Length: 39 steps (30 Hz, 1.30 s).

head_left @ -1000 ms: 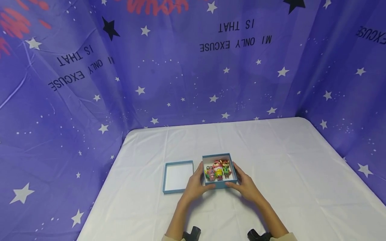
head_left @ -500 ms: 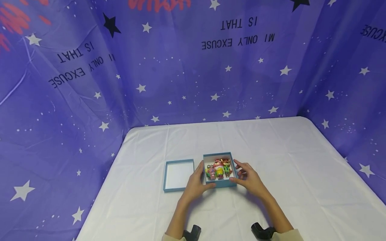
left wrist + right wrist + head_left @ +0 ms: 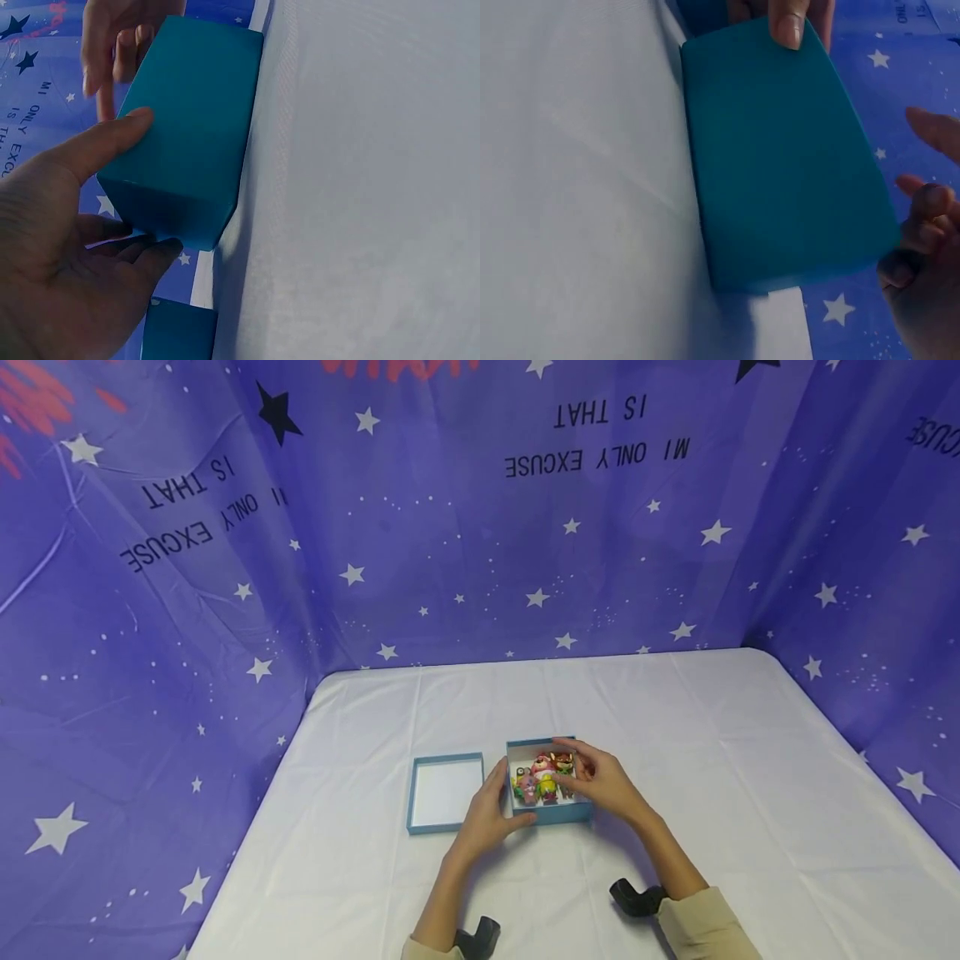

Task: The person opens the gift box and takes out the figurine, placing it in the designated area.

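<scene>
A blue box with a white inside stands on the table, holding several small toy figurines. A pink-headed figurine lies in the middle, a smaller pink one at the left and a brown fox-like one at the right. My left hand grips the box's left front corner, thumb on the front wall and fingers along the left side. Over the box's right side hovers my right hand, thumb and index finger spread apart above the fox-like figurine. In the right wrist view its other fingers are bent beside the box wall.
Left of the box lies a shallow blue-edged lid, white inside facing up, close to my left hand. A white cloth covers the table. Purple star-printed curtains surround it at the back and sides.
My right hand has let go of the box's right side, lifted away, then moved left over its opening to the fox-like figurine. My left hand keeps its grip on the box.
</scene>
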### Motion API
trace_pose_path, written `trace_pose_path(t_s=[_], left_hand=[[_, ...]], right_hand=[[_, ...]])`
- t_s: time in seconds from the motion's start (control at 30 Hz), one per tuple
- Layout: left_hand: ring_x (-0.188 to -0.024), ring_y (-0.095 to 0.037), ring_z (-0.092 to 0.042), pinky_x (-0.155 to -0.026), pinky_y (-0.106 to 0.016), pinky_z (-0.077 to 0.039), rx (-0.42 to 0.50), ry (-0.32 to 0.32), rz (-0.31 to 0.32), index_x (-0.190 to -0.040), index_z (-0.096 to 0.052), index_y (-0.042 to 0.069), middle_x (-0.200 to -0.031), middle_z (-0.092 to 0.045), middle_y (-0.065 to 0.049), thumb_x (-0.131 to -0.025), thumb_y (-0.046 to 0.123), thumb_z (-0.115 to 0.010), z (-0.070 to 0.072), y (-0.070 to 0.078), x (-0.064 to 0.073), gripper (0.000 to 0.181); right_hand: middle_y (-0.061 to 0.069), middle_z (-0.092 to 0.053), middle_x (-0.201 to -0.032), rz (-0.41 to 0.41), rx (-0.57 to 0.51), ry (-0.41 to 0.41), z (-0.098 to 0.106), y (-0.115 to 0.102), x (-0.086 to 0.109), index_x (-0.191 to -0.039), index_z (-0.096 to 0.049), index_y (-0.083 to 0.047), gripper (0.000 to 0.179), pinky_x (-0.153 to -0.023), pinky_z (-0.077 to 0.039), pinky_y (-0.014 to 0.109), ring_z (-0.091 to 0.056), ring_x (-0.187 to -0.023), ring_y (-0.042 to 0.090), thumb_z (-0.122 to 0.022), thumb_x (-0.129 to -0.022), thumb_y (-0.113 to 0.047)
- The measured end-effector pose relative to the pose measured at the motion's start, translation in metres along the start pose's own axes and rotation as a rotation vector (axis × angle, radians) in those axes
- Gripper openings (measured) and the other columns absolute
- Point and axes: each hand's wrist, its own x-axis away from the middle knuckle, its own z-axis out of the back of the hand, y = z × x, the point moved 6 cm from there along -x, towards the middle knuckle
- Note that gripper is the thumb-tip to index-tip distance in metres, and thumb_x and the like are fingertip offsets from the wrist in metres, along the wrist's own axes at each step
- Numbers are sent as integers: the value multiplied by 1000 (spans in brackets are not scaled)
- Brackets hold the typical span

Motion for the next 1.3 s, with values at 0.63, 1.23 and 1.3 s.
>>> trace_pose_path(t_s=[0.63,1.23,1.3], left_hand=[[-133,-33,-27,-107,-41,-27,-4,36,-10,-143,-21,-5,-147,-26,-21,-73,34,-77,3,2,-2,98],[-134,-32,-27,-108,-40,-27,10,35,-6,-144,-22,-4,-147,-26,-20,-73,31,-78,1,-2,-3,96],[-134,-32,-27,-108,-40,-27,7,35,-1,-144,-22,-3,-147,-26,-20,-73,32,-78,1,-1,-2,97]], right_hand=[[-9,-40,-51,94,244,-97,-32,44,-26,-121,-63,-19,53,-41,-30,19,-30,-43,2,-81,-70,-23],[-2,-66,-109,108,514,-120,-39,39,-27,-113,-66,-19,55,-88,-43,46,-61,-94,18,-84,-63,-34],[-3,-66,-108,115,527,-124,-40,39,-27,-111,-66,-21,52,-89,-42,47,-61,-95,18,-84,-63,-35]])
